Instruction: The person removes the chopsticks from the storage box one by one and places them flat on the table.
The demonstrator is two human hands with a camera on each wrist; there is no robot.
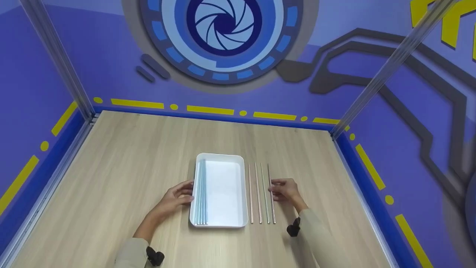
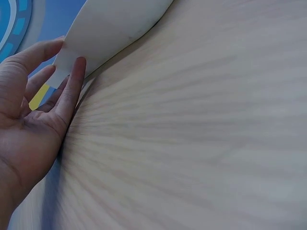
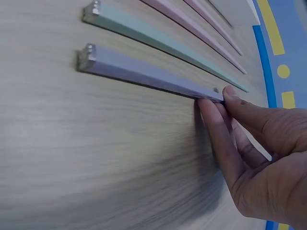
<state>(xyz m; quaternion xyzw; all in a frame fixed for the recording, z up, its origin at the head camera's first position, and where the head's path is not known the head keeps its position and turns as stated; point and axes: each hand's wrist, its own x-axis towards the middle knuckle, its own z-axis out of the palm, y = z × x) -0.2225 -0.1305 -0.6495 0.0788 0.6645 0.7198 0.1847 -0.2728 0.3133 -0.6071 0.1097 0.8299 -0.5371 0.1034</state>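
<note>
A white rectangular tray point(image 1: 226, 193) lies on the wooden table, with several light-blue chopsticks point(image 1: 202, 193) side by side along its left wall. My left hand point(image 1: 175, 198) rests its fingertips and thumb against the tray's outer left side; in the left wrist view the fingers point(image 2: 73, 91) are fairly straight along the wall. My right hand point(image 1: 285, 189) pinches a purple chopstick point(image 3: 139, 73) between thumb and fingers, close over the table. Left of it lie a green chopstick point(image 3: 153, 39) and two pink chopsticks point(image 1: 258, 201), roughly parallel to the tray's right edge.
Blue-purple printed walls point(image 1: 111, 70) close off the table point(image 1: 156, 149) at the back and both sides. Metal posts point(image 1: 70, 67) stand at the back corners, and metal rails run along the table's side edges.
</note>
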